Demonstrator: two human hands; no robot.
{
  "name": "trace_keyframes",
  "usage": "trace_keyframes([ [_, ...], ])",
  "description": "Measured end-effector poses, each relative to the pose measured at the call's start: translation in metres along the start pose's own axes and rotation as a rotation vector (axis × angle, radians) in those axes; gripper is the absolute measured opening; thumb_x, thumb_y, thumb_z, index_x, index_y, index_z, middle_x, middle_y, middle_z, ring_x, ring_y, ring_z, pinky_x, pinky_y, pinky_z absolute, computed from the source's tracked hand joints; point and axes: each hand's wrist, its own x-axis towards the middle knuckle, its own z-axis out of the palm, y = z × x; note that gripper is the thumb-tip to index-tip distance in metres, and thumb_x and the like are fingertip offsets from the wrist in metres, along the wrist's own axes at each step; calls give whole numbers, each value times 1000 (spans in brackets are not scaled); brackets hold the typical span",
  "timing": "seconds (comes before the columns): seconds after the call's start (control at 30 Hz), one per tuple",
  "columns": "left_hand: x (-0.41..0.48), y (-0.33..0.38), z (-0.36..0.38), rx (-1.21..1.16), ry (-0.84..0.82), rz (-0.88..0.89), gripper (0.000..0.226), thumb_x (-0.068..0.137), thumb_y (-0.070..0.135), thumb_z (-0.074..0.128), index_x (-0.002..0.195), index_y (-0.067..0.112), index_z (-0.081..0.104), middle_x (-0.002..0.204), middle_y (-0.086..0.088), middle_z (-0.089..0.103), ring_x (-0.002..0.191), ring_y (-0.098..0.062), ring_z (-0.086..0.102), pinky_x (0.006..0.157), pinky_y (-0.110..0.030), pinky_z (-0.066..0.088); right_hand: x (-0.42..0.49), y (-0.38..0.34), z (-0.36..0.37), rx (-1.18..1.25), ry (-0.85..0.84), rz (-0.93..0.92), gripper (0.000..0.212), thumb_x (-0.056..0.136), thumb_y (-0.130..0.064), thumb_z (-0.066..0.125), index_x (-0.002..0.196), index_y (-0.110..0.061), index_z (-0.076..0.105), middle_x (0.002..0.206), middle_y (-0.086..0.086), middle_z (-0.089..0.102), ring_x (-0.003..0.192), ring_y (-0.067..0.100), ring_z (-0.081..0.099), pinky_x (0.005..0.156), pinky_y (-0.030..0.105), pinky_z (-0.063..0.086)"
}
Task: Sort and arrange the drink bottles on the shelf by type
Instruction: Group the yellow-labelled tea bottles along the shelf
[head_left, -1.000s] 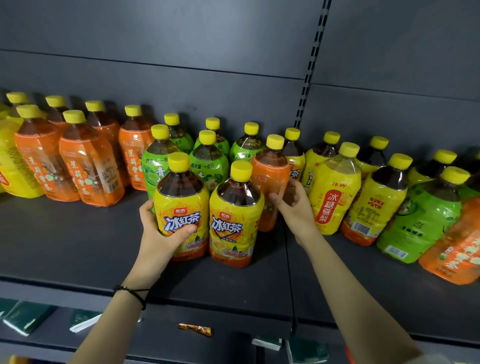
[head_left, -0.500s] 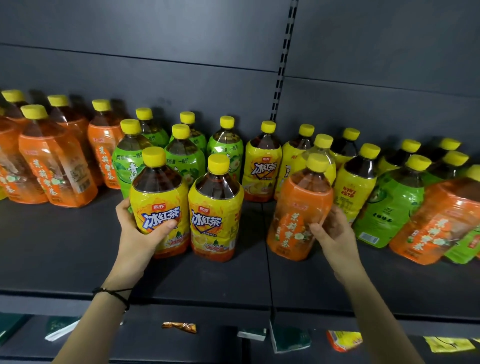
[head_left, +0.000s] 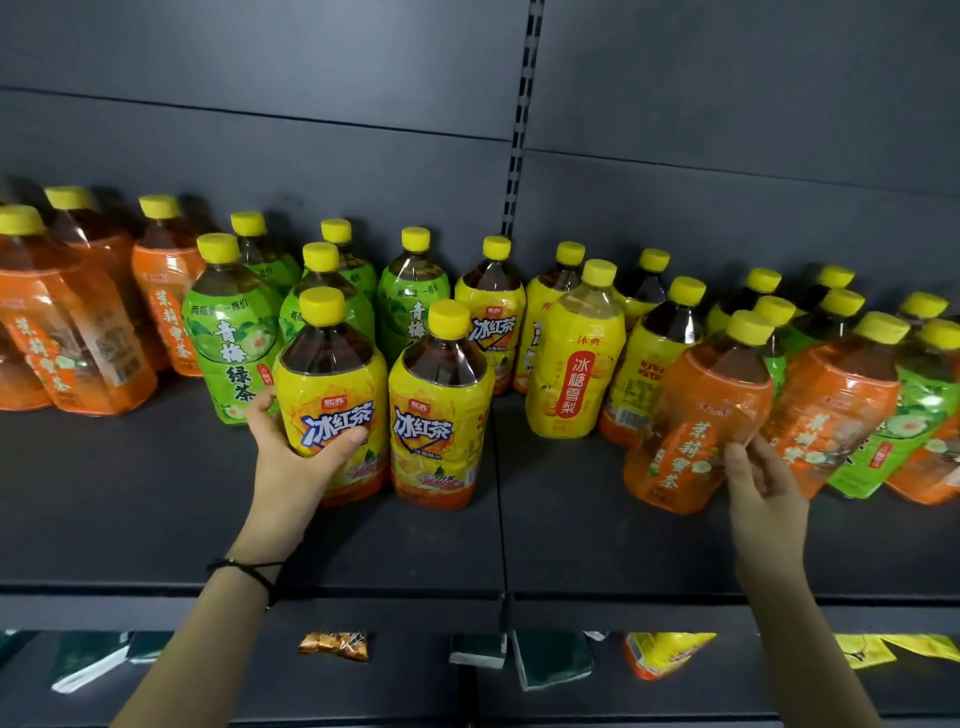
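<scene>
Left hand (head_left: 291, 462) is wrapped round yellow bottle (head_left: 332, 410), upright at shelf (head_left: 130, 499) front. Right hand (head_left: 766, 488) is curled on tilted orange bottle (head_left: 691, 415), front right. Risk: thin grip low on label; bottle could be tipped into leaning neighbours (head_left: 836, 400)

Rightmost bottles (head_left: 935, 387) cut off by edge.

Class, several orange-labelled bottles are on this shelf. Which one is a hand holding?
The tilted orange bottle at the front right, held by the right hand; no hand is round the other orange ones. The left hand grips a yellow bottle.
</scene>
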Motion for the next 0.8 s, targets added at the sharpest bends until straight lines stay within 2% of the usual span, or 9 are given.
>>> trace_keyframes([
  [0.07,-1,-1,4,-4,-6,-2,97,50,47,80,129,29,26,122,-3,54,108,-11,59,89,-38,50,-8,0,-2,-63,120,-26,39,91,-25,62,129,-16,55,118,3,63,100,4,61,85,24,52],
  [0.13,-2,-1,9,-14,-4,-5,96,49,47,80,126,30,26,119,1,54,105,-6,59,87,-34,50,-21,-3,2,-115,177,-121,27,88,-26,66,114,-23,59,113,8,64,96,11,62,82,25,53],
  [0.2,-3,0,11,-22,-5,-12,93,48,47,80,123,34,26,118,4,54,104,-3,58,84,-29,49,-35,-9,15,-137,113,-197,19,87,-19,67,102,-27,59,102,9,65,88,11,62,75,19,53],
  [0.27,-3,1,12,-27,-4,-18,92,47,47,80,122,36,26,118,4,53,104,-3,58,83,-28,48,-46,-19,35,-114,-33,-195,22,87,-9,67,100,-26,61,96,1,66,85,4,63,77,17,54],
  [0.37,-2,1,11,-28,-11,-20,96,46,48,80,124,34,25,123,-1,51,106,-5,56,83,-28,48,-41,-28,69,-48,-249,-130,36,86,-11,68,119,-16,57,110,-2,65,99,3,63,86,18,51],
  [0.43,-2,2,12,-23,-9,-17,97,46,48,79,125,34,25,124,-2,51,106,-4,56,83,-27,47,-23,-28,92,-65,-290,-64,55,85,-22,70,134,-18,45,129,-5,56,115,4,56,94,22,49],
  [0.5,-3,2,13,-30,-7,-18,97,46,48,79,125,34,25,122,1,51,105,-2,56,83,-27,47,-3,-26,112,-95,-256,4,71,85,-30,71,144,-21,33,140,-3,45,126,10,47,101,30,46],
  [0.57,-4,2,14,-36,-6,-20,96,45,48,79,124,36,25,120,3,52,105,-2,56,82,-27,47,11,-20,125,-160,-177,33,77,84,-36,71,147,-20,29,144,0,41,131,17,43,105,39,44],
  [0.8,-2,0,11,-34,-11,-22,100,44,48,80,126,36,25,130,-5,50,110,-12,55,88,-36,47,27,-3,133,-274,-59,-30,74,86,-45,65,147,-21,32,143,0,42,132,19,43,107,47,42],
])
